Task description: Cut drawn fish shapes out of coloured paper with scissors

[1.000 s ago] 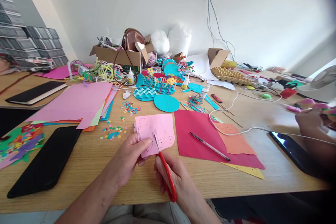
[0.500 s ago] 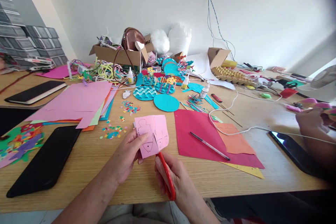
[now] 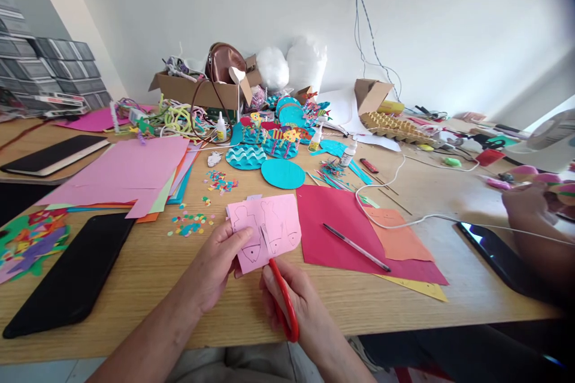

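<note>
My left hand (image 3: pixel 220 254) pinches the left side of a piece of pink paper (image 3: pixel 284 215), thumb on top. Fish outlines are drawn on the paper in dark ink. In my right hand (image 3: pixel 291 290) is a pair of scissors (image 3: pixel 286 305) with red handles, my fingers wrapped around them. The blades reach up into the paper from its lower edge, between two of the drawn fish. Right of the paper, a ballpoint pen (image 3: pixel 357 247) lies on a red sheet (image 3: pixel 323 221).
Pink and coloured sheets (image 3: pixel 121 170) and a black tablet-like slab (image 3: pixel 72 275) lie left. Confetti dots (image 3: pixel 193 224) and a blue oval (image 3: pixel 283 173) lie beyond my hands. A white cable (image 3: pixel 386 227) crosses the right side, near a phone (image 3: pixel 487 254) and another person's hand (image 3: pixel 530 215).
The pink paper's right part has swung out flatter, showing more of the drawn fish. Both hands keep nearly the same place, and the view has shifted slightly.
</note>
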A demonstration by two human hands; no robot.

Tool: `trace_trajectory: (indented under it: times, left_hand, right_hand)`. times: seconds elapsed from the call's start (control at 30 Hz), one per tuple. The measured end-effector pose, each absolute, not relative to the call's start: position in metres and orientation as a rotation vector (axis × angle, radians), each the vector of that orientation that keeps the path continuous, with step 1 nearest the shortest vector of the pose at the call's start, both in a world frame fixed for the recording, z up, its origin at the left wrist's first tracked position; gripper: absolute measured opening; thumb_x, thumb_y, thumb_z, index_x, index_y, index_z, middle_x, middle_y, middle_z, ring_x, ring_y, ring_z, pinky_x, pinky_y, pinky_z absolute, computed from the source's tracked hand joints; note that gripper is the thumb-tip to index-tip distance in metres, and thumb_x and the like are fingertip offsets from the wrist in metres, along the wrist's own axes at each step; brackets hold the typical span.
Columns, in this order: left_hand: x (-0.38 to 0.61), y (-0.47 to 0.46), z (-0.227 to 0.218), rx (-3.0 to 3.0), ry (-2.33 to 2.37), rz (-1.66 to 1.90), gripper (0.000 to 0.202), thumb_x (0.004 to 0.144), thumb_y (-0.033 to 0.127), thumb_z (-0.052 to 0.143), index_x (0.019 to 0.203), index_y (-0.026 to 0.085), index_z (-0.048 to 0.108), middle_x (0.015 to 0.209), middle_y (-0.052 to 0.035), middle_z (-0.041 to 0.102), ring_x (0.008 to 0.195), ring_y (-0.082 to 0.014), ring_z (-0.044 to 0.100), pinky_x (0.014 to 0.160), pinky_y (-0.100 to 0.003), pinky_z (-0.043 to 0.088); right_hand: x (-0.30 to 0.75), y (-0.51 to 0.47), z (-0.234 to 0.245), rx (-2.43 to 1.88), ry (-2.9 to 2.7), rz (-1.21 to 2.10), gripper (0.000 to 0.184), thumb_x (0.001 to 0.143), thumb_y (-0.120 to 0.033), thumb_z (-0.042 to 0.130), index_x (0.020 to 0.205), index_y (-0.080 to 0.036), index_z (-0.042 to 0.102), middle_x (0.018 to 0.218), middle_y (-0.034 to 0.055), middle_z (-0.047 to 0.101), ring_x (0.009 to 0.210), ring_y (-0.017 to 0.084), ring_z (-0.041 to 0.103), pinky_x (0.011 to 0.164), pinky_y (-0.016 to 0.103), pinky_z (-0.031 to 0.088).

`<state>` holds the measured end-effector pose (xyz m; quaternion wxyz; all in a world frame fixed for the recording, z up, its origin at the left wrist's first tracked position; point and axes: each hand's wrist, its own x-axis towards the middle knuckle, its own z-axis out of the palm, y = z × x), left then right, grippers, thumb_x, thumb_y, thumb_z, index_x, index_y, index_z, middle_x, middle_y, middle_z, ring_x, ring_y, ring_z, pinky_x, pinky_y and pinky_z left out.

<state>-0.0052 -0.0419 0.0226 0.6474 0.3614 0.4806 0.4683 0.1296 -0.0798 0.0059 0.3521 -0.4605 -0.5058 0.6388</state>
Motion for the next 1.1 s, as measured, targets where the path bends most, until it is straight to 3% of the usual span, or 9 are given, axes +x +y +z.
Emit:
trace_trajectory:
  times: [0.33, 0.5, 0.73, 1.1]
  left_hand:
    - [-0.007, -0.042, 0.016, 0.84, 1.12, 1.02, 0.032, 0.071, 0.038, 0.065, 0.097, 0.02, 0.064, 0.065, 0.0017, 0.059, 0.055, -0.011, 0.05, 0.042, -0.018, 0.031]
    - [-0.007, -0.041, 0.019, 0.813, 1.093, 1.024, 0.031, 0.07, 0.036, 0.065, 0.096, 0.019, 0.064, 0.066, 0.0006, 0.061, 0.053, -0.0104, 0.049, 0.04, -0.017, 0.029]
    - [-0.008, -0.042, 0.024, 0.839, 1.058, 1.033, 0.018, 0.07, 0.034, 0.064, 0.074, 0.019, 0.056, 0.047, 0.0088, 0.045, 0.037, -0.004, 0.028, 0.032, -0.013, 0.018]
    - [-0.001, -0.048, 0.027, 0.801, 1.111, 0.975, 0.021, 0.065, 0.036, 0.063, 0.068, 0.019, 0.051, 0.046, 0.0082, 0.045, 0.038, -0.0045, 0.031, 0.033, -0.014, 0.019]
  right_hand:
    - [0.131, -0.082, -0.003, -1.126, -1.276, 1.684, 0.05, 0.081, -0.066, 0.041, 0.064, -0.019, 0.04, 0.045, -0.007, 0.04, 0.036, 0.004, 0.033, 0.033, 0.015, 0.024]
    - [0.133, -0.082, 0.001, -1.128, -1.296, 1.709, 0.046, 0.083, -0.061, 0.046, 0.066, -0.018, 0.043, 0.048, -0.0064, 0.043, 0.038, 0.005, 0.038, 0.037, 0.015, 0.029]
    - [0.136, -0.083, 0.0, -1.115, -1.222, 1.827, 0.049, 0.077, -0.066, 0.048, 0.073, -0.017, 0.048, 0.05, -0.0053, 0.048, 0.04, 0.006, 0.042, 0.04, 0.016, 0.031]
    - [0.132, -0.083, 0.007, -1.175, -1.307, 1.694, 0.046, 0.083, -0.061, 0.043, 0.072, -0.017, 0.048, 0.052, -0.0046, 0.047, 0.043, 0.007, 0.042, 0.042, 0.017, 0.033]
